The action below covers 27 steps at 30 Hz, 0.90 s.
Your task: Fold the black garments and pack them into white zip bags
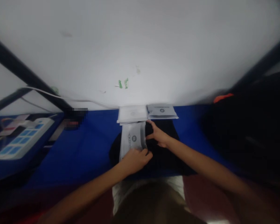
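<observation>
A translucent plastic bag (133, 137) with dark printed lettering and a round logo lies on black cloth (164, 158) in front of me. My left hand (136, 160) is closed at the bag's near right corner, its fingers curled over the edge. At the bag's right edge is my right hand (159, 136), thumb and forefinger spread apart, the fingertips touching the far corner and side. Dark material shows between those two fingers; whether it is part of the cloth I cannot tell. The bag's near end is partly hidden behind my left hand.
Beyond the cloth, a whitish stack of bags (132, 114) and a grey printed bag (162, 111) lie against the wall. A power strip (24, 138) with blue sockets sits at left on the blue tabletop (84, 146). A large dark mass (252, 124) stands at right.
</observation>
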Tool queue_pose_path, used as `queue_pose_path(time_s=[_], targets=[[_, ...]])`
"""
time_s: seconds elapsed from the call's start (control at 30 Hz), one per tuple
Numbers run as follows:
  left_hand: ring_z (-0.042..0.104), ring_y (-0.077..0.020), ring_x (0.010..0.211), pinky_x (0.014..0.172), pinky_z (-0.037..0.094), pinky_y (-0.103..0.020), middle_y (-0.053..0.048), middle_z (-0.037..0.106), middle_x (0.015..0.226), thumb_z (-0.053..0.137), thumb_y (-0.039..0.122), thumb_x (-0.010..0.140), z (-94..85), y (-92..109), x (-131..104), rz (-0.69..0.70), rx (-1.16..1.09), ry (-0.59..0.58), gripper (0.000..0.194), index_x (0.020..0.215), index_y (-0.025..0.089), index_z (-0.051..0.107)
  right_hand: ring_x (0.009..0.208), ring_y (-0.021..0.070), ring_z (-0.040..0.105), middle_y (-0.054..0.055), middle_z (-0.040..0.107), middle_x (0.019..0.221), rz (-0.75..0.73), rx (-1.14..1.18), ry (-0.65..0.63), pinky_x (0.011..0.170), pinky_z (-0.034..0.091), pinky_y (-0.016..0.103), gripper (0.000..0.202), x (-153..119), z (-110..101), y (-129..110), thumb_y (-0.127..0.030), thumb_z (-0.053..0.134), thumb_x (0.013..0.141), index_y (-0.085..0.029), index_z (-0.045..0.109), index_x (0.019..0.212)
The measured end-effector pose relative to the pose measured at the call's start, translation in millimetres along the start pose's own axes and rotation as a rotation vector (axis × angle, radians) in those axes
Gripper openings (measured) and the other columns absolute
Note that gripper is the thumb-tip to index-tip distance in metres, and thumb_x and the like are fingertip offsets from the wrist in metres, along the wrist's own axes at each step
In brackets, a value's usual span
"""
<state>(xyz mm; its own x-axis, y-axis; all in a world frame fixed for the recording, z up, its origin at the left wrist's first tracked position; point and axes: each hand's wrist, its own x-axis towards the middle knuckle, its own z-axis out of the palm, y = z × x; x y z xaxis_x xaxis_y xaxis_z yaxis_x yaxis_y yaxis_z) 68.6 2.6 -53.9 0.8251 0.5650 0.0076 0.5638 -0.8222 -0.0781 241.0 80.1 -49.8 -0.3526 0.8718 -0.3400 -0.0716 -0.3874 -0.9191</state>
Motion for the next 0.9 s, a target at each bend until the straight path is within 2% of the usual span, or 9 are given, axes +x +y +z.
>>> queue_pose_path(time_s=[0.13,0.27,0.37,0.43,0.5,0.6,0.7,0.8,0.9], targets=[[0.062,-0.0201,0.062,0.052,0.046,-0.031,-0.006,0.063,0.080,0.045,0.010,0.089,-2.5,0.0,2.4,-0.020,0.009,0.052,0.025,0.111,0.014,0.057,0.092,0.0233,0.063,0.002,0.062,0.104,-0.004,0.075,0.117,0.081,0.053,0.041,0.094,0.8,19.2,8.4,-0.010,0.071,0.057,-0.033,0.029,0.138],[0.062,-0.0207,0.072,0.055,0.046,-0.030,-0.006,0.061,0.079,0.046,0.011,0.090,-5.6,-2.6,5.1,-0.062,-0.018,0.128,0.019,0.101,0.017,0.059,0.110,0.0241,0.057,0.007,0.057,0.116,-0.215,-0.175,0.082,0.101,0.042,0.040,0.095,-1.1,21.4,12.8,-0.011,0.074,0.055,-0.022,0.029,0.139],[0.061,-0.0202,0.075,0.057,0.046,-0.029,-0.006,0.060,0.081,0.045,0.015,0.093,-6.7,-1.5,3.0,-0.067,-0.047,0.162,0.019,0.106,0.017,0.059,0.114,0.0265,0.054,0.010,0.055,0.120,-0.261,-0.352,0.079,0.104,0.038,0.041,0.106,-4.1,12.8,9.5,-0.011,0.079,0.051,-0.017,0.025,0.141],[0.061,-0.0204,0.076,0.061,0.049,-0.030,-0.007,0.061,0.084,0.047,0.026,0.096,-7.0,-2.1,-3.2,-0.056,-0.116,0.226,0.021,0.112,0.018,0.057,0.111,0.0258,0.055,0.010,0.056,0.119,-0.205,-0.347,0.120,0.099,0.041,0.040,0.101,-7.5,6.9,8.1,-0.015,0.082,0.052,-0.019,0.030,0.139],[0.061,-0.0220,0.084,0.071,0.053,-0.034,-0.009,0.062,0.092,0.052,0.039,0.094,-5.9,-7.1,-14.2,-0.099,-0.216,0.357,0.031,0.116,0.017,0.055,0.099,0.0227,0.060,0.007,0.059,0.112,-0.072,-0.254,0.187,0.086,0.049,0.036,0.081,-11.7,2.3,9.4,-0.024,0.083,0.058,-0.022,0.042,0.129],[0.057,-0.0267,0.106,0.092,0.050,-0.043,-0.014,0.059,0.113,0.055,0.039,0.092,0.9,-23.6,-35.1,-0.405,-0.350,0.546,0.036,0.120,0.017,0.052,0.068,0.0149,0.060,0.002,0.064,0.089,0.110,-0.026,0.242,0.056,0.049,0.025,0.050,-16.8,-2.7,14.0,-0.031,0.082,0.065,-0.021,0.056,0.106],[0.051,-0.0302,0.121,0.100,0.046,-0.050,-0.016,0.051,0.130,0.057,0.036,0.090,13.4,-42.0,-51.0,-0.718,-0.513,0.575,0.047,0.131,0.018,0.045,0.051,0.0104,0.055,-0.001,0.061,0.064,0.188,0.155,0.083,0.045,0.046,0.021,0.028,-18.0,-5.1,15.0,-0.026,0.080,0.069,-0.014,0.062,0.087],[0.052,-0.0296,0.124,0.101,0.046,-0.049,-0.016,0.049,0.137,0.061,0.038,0.086,23.8,-50.3,-54.4,-0.774,-0.773,0.538,0.060,0.138,0.019,0.038,0.046,0.0103,0.056,0.000,0.062,0.055,0.249,0.228,-0.077,0.044,0.048,0.020,0.018,-15.7,-1.6,11.5,-0.026,0.075,0.077,-0.010,0.065,0.078],[0.051,-0.0280,0.127,0.106,0.042,-0.048,-0.014,0.050,0.139,0.065,0.036,0.084,25.9,-48.3,-48.8,-0.786,-0.939,0.542,0.062,0.138,0.022,0.038,0.051,0.0126,0.063,0.002,0.068,0.060,0.282,0.326,-0.114,0.050,0.052,0.022,0.014,-12.7,8.7,10.3,-0.024,0.072,0.080,-0.011,0.067,0.082]])
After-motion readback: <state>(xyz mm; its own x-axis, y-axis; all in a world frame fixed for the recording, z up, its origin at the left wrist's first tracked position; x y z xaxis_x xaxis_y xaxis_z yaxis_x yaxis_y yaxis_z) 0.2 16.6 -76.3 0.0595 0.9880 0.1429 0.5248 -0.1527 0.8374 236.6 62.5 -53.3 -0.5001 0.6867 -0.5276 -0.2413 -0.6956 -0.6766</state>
